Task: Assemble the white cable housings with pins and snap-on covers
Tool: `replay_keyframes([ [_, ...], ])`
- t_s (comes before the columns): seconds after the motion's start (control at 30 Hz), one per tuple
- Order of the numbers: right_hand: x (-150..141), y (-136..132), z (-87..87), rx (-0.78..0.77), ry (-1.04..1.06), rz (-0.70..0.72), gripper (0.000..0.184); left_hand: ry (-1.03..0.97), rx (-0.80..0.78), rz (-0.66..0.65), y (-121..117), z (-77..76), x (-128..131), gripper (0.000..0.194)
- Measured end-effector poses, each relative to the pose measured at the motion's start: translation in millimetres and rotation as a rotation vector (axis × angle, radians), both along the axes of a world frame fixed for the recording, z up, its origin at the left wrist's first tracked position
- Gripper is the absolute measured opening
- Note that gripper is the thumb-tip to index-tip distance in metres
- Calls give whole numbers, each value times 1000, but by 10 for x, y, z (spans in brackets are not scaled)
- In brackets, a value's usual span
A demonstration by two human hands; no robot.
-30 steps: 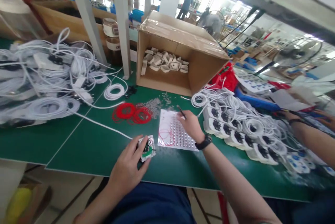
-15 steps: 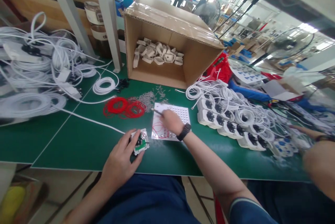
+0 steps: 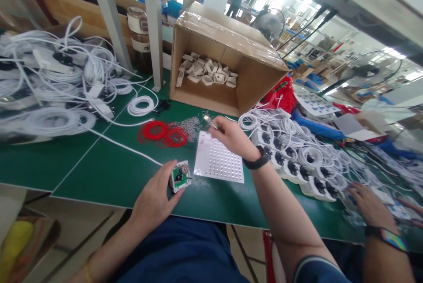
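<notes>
Indoors, in the head view, a worker's left hand (image 3: 156, 195) is gripping a white housing (image 3: 181, 177), green circuit board (image 3: 176, 173) facing up, near the front edge of a green bench (image 3: 109, 177). The right hand (image 3: 233, 136) is pinching a slim tool (image 3: 211, 122), hovering by a scatter of small metal pieces (image 3: 191, 127) beyond a dotted white sheet (image 3: 220, 161). Red wire coils (image 3: 153, 131) are lying to the left; a co-worker's hand (image 3: 370, 203) is showing at right.

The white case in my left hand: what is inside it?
The white case holds a green board, a black part and a round piece. What lies beneath the board is covered.
</notes>
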State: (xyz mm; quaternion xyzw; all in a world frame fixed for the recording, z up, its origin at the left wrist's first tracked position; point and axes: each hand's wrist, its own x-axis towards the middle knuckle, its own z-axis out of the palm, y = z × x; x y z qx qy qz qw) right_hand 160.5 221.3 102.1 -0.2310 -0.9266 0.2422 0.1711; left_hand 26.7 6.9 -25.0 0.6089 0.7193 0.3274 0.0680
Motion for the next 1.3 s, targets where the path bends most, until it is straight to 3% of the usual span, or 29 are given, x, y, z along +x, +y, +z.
replay_keyframes([
  [0.1,-44,23,-159,5,-96,-35,15,0,7,-15,-4,1,-7,61],
  [0.23,-158,100,-484,206,-307,-249,14,14,28,-33,-12,-5,-13,59],
  [0.3,-176,181,-532,251,-307,-303,14,25,36,-39,-12,-3,-14,59],
  [0.5,-78,399,-258,336,-220,-338,8,40,30,-27,-1,-9,-12,60],
  [0.7,-6,330,-26,366,-117,-286,7,-60,-29,-18,-1,27,5,61],
  [0.9,96,-95,319,320,-84,-197,3,-420,-142,54,51,246,-10,64],
  [1.03,112,-642,467,15,-56,7,9,-653,-63,21,125,270,-75,59],
  [1.17,-28,-1052,213,-225,-133,149,10,-729,17,-53,144,160,-130,57],
  [1.3,-205,-1098,-113,-176,-223,106,11,-752,65,-82,126,43,-149,58],
])
